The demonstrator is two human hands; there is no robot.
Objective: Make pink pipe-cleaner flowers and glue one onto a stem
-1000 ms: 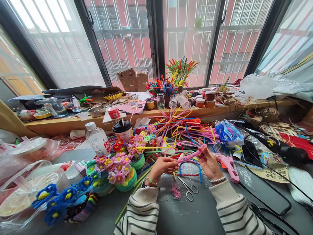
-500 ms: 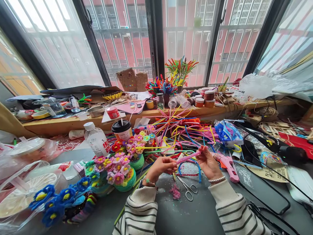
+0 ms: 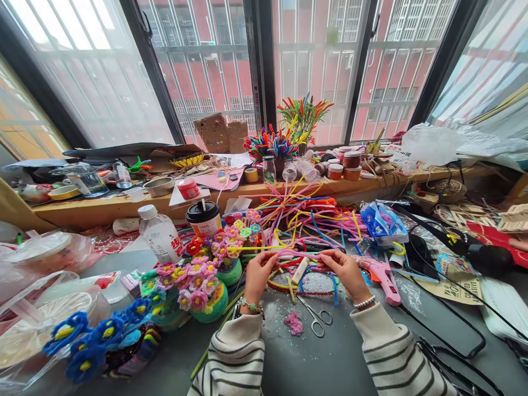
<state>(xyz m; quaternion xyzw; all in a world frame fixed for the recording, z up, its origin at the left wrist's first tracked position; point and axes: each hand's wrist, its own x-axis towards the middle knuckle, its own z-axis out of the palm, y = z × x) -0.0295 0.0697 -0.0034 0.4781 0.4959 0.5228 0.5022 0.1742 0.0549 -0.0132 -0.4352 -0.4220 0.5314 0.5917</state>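
Pink stem drawn out, one hand at each end!
Left hand and right hand, two in all, pinch narrowly on one pink fuzzy stem, level between them above the grey table; whether a second stem is doubled in, I can't tell. It looks like stretching or straightening, and the next move seems to call for a firm grip at both ends. Nearer the wearer: one pink tuft, one pair of scissors. Beside the right hand, one pink glue gun; further left, four blue flowers, one drink cup, one white-capped bottle.
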